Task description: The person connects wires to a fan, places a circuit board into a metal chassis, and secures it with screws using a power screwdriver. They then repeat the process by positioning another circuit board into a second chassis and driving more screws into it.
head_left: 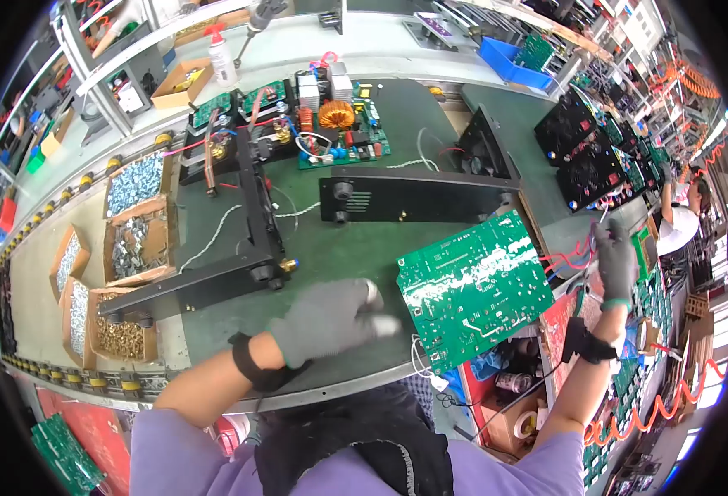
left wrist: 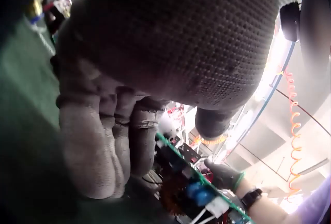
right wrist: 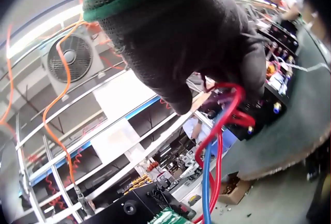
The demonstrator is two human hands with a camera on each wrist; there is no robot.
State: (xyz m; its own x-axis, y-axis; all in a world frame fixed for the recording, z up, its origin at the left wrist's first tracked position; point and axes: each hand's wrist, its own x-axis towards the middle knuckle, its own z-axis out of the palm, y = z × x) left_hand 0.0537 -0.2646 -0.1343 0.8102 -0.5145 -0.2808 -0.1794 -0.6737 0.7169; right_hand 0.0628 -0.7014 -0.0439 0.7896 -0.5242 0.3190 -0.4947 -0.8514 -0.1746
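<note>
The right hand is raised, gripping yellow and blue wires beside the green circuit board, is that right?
Not quite: the wires are red and blue, not yellow and blue; the right wrist view shows it. The right hand does grip them, raised beside the green circuit board.

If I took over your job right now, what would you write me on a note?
Left hand: fingers curled, nothing seen in it, beside the green board.
Right hand: raised, pinching the red and blue wires that run from the board.
Board is solder side up at the edge of the mat; black frame lies behind it.
Done: wires gathered. Left, probably: fitting the board.
</note>
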